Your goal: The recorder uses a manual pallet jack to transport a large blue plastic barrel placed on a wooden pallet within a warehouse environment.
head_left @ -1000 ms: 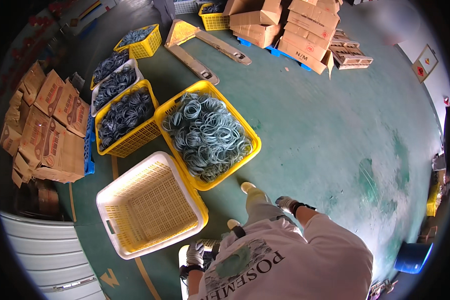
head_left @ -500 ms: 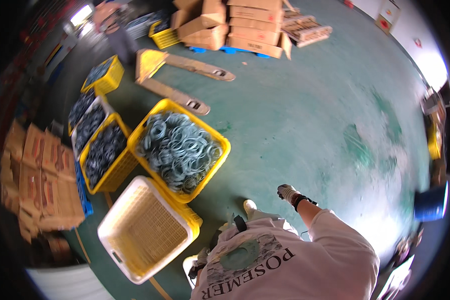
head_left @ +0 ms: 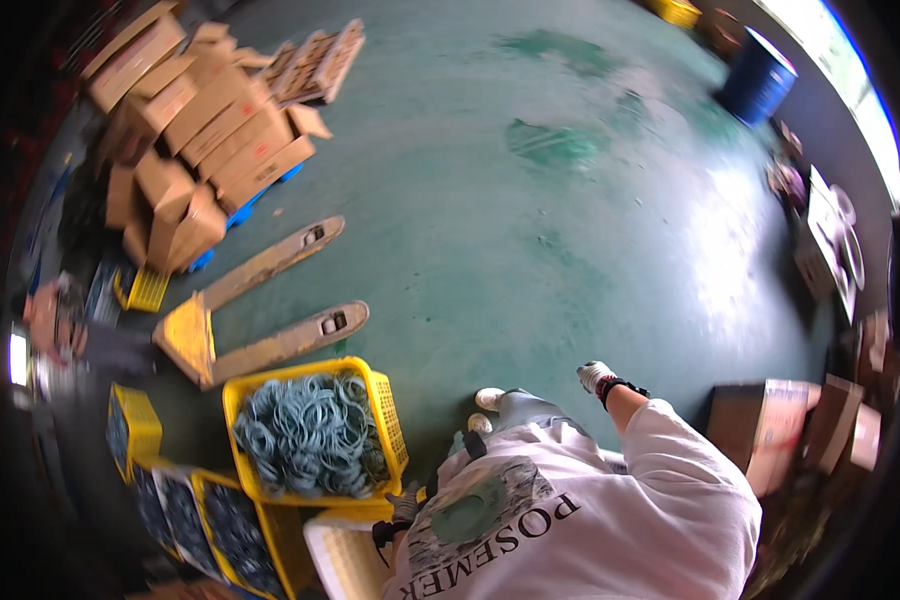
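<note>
My right hand point(head_left: 596, 376), in a light glove with a dark wrist strap, is held out over the green floor. Its fingers look loosely curled, with nothing visible in them. My left hand point(head_left: 403, 505), gloved too, hangs low at my side by the near right corner of a yellow basket point(head_left: 398, 425). The left fingers are too small and dark to read. Pale blue-grey rings point(head_left: 310, 430) fill that basket in a loose heap. Nearer to me, the white basket point(head_left: 342, 560) shows only in part, cut off by the lower edge and my body.
A pallet jack point(head_left: 290, 340) lies beyond the rings. Cardboard boxes point(head_left: 235, 125) are stacked at the far left, near a wooden pallet point(head_left: 320, 65). More baskets of dark parts point(head_left: 235, 530) stand lower left. Boxes point(head_left: 765, 430) and a blue drum point(head_left: 758, 78) line the right; another person point(head_left: 80, 335) stands left.
My view has swung to the right, so the baskets, pallet jack and stacked boxes now sit further left. The white basket has mostly left the picture. Boxes on the right have come into view.
</note>
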Motion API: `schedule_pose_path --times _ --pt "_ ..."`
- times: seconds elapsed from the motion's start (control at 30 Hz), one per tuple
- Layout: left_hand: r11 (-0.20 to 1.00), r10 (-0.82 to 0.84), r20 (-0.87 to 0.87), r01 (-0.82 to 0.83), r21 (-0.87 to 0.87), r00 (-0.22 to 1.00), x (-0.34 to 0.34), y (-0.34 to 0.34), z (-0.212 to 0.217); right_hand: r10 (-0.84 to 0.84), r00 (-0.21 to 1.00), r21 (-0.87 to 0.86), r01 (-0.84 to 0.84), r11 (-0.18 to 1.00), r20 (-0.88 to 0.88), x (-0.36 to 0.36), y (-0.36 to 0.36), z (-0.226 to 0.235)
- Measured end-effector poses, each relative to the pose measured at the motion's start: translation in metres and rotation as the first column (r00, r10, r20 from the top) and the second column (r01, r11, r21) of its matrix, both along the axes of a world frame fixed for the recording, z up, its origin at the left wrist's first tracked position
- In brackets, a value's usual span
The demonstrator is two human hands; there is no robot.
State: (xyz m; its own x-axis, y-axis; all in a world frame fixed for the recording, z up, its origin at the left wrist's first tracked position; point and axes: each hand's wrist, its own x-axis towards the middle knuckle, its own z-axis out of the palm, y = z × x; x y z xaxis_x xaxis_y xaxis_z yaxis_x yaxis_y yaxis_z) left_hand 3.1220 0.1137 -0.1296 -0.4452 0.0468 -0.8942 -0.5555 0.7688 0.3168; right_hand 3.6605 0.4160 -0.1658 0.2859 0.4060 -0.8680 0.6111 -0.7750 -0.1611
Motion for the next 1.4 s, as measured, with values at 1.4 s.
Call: schedule_pose_path --times 1.4 --pt "0.255 -0.967 0.130 0.820 0.512 0.219 0.472 0.704 0.188 0.111 0.972 -0.171 -0.075 0.982 0.209 0.200 -0.249 0.050"
